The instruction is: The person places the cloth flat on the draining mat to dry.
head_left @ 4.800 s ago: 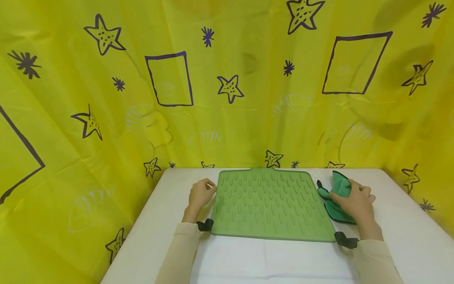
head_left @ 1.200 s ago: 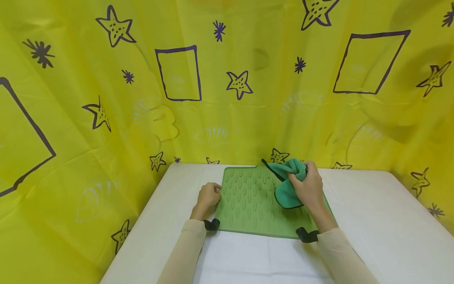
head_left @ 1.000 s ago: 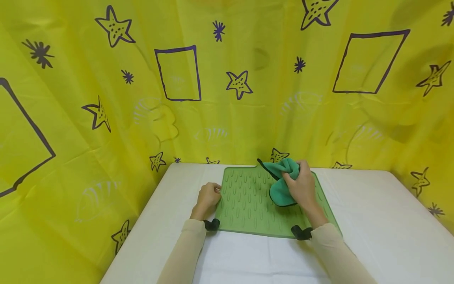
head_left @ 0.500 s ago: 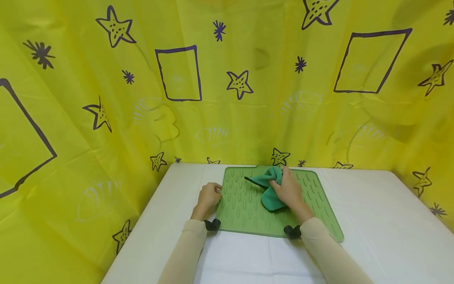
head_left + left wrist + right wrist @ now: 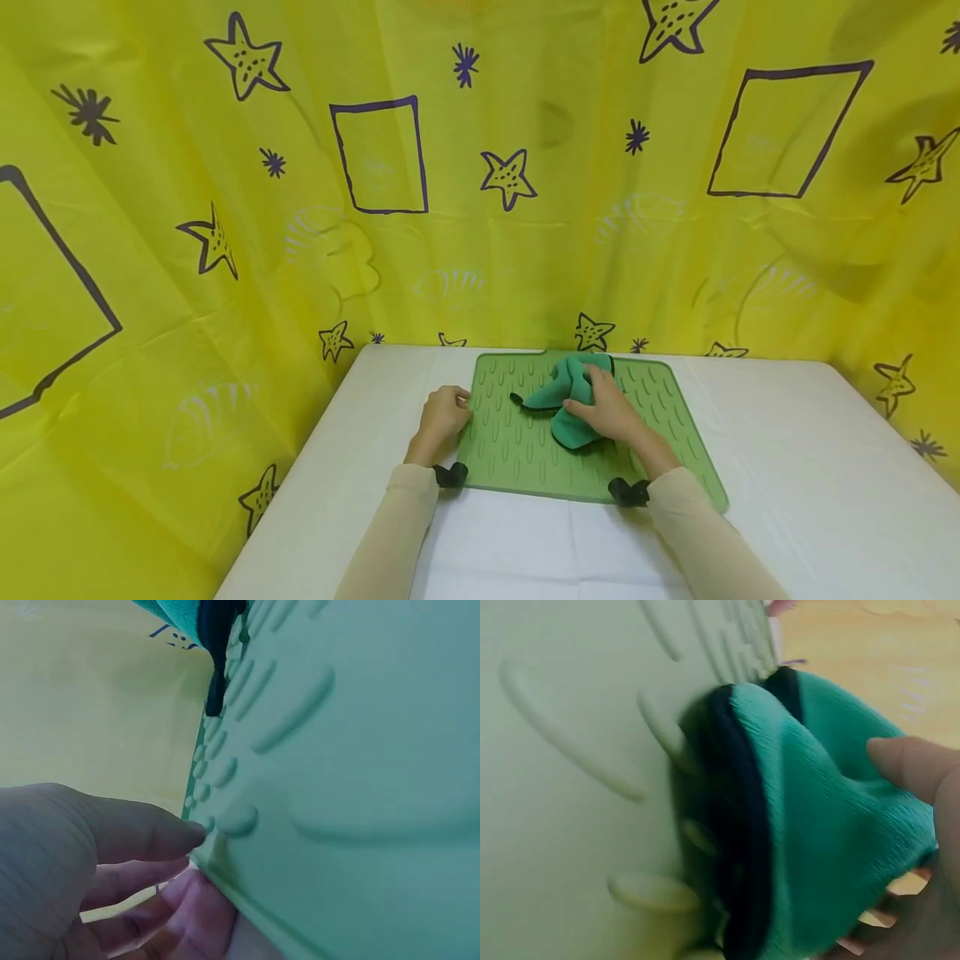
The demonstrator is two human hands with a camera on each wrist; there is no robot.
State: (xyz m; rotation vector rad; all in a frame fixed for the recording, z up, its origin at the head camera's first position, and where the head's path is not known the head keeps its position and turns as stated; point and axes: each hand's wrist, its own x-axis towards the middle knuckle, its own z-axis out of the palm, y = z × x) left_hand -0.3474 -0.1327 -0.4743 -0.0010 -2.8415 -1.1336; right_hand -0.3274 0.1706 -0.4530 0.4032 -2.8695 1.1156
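A light green ridged mat (image 5: 510, 450), like a silicone drying mat, lies on the white table. My left hand (image 5: 442, 414) is at its left edge; in the left wrist view the thumb (image 5: 161, 831) meets the edge from above and the other fingers curl below it. My right hand (image 5: 609, 408) grips a bunched green cloth (image 5: 573, 425) with black trim, which lies over the middle of the mat. From the right wrist, the cloth (image 5: 817, 817) shows folded between thumb and fingers, its dark border against the ridges.
White cloth covers the table (image 5: 810, 450), with a fold line near the front. A yellow curtain (image 5: 450, 250) with printed stars and frames rises behind and at both sides. Black straps with small mounts (image 5: 626, 492) sit at the wrists.
The right hand has brought the cloth from beside the mat's right edge leftward onto its middle, and lowered it; the cloth now spreads flatter. The left hand stays at the left edge.
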